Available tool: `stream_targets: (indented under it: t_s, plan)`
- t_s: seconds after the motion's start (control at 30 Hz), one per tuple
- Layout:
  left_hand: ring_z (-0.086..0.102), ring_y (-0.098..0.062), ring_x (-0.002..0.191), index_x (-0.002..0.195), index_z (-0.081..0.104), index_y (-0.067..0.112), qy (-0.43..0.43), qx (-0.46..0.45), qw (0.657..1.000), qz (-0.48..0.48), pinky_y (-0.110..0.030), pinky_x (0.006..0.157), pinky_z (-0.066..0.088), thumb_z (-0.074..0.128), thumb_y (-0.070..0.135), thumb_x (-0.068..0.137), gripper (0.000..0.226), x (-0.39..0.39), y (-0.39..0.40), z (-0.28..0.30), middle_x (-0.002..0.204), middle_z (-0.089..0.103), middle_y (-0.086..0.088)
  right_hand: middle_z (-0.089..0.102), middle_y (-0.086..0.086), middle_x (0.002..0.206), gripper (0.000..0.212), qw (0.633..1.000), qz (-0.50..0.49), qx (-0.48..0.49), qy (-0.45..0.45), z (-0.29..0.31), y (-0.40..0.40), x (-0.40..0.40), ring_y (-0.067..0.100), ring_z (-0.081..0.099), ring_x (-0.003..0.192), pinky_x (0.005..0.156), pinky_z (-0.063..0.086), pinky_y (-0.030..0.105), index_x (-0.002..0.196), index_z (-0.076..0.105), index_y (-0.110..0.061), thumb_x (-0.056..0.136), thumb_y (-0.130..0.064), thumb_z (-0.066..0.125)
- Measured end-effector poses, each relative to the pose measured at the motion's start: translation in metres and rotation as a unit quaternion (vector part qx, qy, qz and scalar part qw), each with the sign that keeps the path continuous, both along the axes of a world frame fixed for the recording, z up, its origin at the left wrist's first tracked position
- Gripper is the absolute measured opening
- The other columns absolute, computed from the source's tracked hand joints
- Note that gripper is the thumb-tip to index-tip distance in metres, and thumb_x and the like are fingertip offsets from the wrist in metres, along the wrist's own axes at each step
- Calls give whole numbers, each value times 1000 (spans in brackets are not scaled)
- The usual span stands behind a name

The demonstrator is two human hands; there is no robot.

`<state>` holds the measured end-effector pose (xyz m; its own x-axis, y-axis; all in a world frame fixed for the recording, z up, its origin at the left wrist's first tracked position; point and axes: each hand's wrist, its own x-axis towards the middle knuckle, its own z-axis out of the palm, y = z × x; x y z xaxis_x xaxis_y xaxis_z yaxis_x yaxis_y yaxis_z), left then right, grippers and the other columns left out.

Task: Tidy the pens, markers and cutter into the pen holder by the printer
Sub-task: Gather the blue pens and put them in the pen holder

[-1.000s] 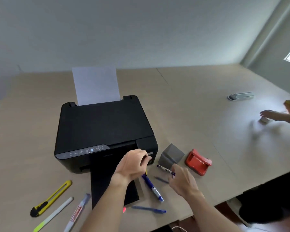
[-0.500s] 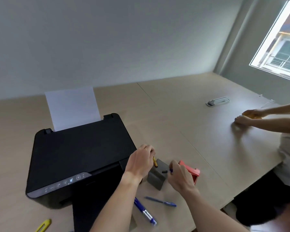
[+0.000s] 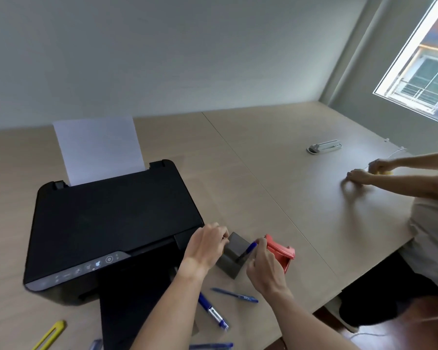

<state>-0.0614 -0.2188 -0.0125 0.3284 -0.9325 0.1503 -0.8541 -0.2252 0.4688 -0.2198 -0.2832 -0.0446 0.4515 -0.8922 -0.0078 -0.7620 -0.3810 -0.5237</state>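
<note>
A pale grey wall and a bright window (image 3: 422, 72) at the upper right enclose the room, and a wide light-wood table (image 3: 276, 157) with a seam across its top fills most of the view. The black printer (image 3: 111, 223) sits at the left of the table with a white sheet of paper (image 3: 99, 147) standing upright in its rear feed. At the far right another person's two hands (image 3: 364, 173) rest on the table, near a white stapler-like object (image 3: 324, 147). Both forearms of the wearer reach up from the bottom edge toward the grey pen holder (image 3: 232, 256), which stands just beside the printer's front right corner. The left hand (image 3: 205, 246) curls at the holder's left side with its fingers closed; what they pinch is hidden. The right hand (image 3: 266, 269) is at the holder's right side, fingers gripping a blue pen (image 3: 247, 250) tilted with its lower end inside the holder. A red hole-punch-like object (image 3: 281, 251) lies just behind the right hand. Near the table's front edge lie a thick blue marker (image 3: 213, 311), a slim blue pen (image 3: 235, 295), another blue pen (image 3: 210, 346) at the bottom edge, and a yellow cutter (image 3: 49, 334) at the lower left, all apart from the holder.
</note>
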Motion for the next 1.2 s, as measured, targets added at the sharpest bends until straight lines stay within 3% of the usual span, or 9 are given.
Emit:
stream_targets:
  t_s: [0.27, 0.33, 0.43, 0.53, 0.63, 0.77, 0.97, 1.1, 1.2]
  plan:
    - [61, -10, 77, 89, 66, 18, 64, -47, 997, 10, -29, 68, 56, 58, 22, 94, 11, -2, 40, -9, 86, 65, 6, 57, 4, 81, 24, 999, -22, 31, -9, -22, 11, -6, 16, 56, 64, 57, 52, 35, 94, 40, -18, 83, 2, 49]
    - [59, -7, 69, 84, 65, 19, 81, -34, 996, -1, -28, 63, 55, 58, 22, 90, 9, -9, 56, -16, 78, 62, 8, 57, 5, 84, 23, 997, -11, 60, 41, -28, 15, -7, 18, 55, 68, 60, 51, 33, 94, 45, -15, 80, 2, 50]
    - [56, -6, 69, 83, 65, 20, 89, 16, 996, -4, -18, 59, 46, 57, 20, 89, 10, -24, 79, -34, 78, 58, 11, 56, 4, 102, 20, 986, 34, 86, 139, -47, 27, -14, 21, 55, 90, 81, 49, 34, 103, 52, -14, 83, -8, 54]
    - [58, -12, 86, 89, 69, 17, 80, 65, 995, 10, -20, 74, 46, 54, 18, 91, 15, -38, 94, -58, 93, 62, 5, 50, 5, 117, 28, 969, 68, 96, 217, -71, 47, -28, 26, 48, 110, 90, 41, 34, 113, 49, -17, 86, -9, 47]
    - [58, -17, 100, 100, 68, 17, 45, 135, 990, -16, -27, 93, 44, 51, 12, 91, 20, -47, 102, -77, 107, 63, 1, 47, 4, 115, 31, 968, 47, 80, 235, -81, 63, -43, 26, 45, 109, 87, 40, 34, 108, 46, -20, 82, -4, 42]
    - [60, -24, 106, 114, 60, 16, 9, 215, 975, -55, -32, 92, 45, 54, 1, 90, 29, -47, 101, -88, 119, 57, -3, 51, 4, 112, 24, 968, 25, 87, 232, -85, 71, -55, 26, 47, 108, 87, 40, 34, 97, 41, -21, 81, -3, 43]
    - [54, -30, 115, 117, 56, 14, -70, 302, 948, -73, -38, 98, 42, 60, 1, 87, 33, -54, 100, -95, 128, 49, -12, 51, 6, 114, 30, 965, 24, 79, 249, -86, 74, -58, 28, 49, 110, 89, 40, 35, 107, 47, -15, 81, -1, 42]
    - [48, -31, 117, 111, 58, 10, -105, 282, 947, -114, -40, 101, 41, 62, -4, 83, 32, -60, 100, -100, 129, 45, -14, 52, 4, 107, 29, 974, 13, 66, 214, -86, 79, -59, 27, 50, 105, 84, 39, 34, 102, 44, -17, 81, 2, 38]
    - [50, -27, 114, 111, 57, 14, -79, 225, 962, -134, -38, 98, 41, 60, 3, 87, 26, -56, 97, -94, 122, 51, -9, 48, 1, 90, 29, 990, 14, 58, 126, -76, 74, -63, 30, 53, 95, 75, 35, 34, 92, 38, -21, 78, 5, 36]
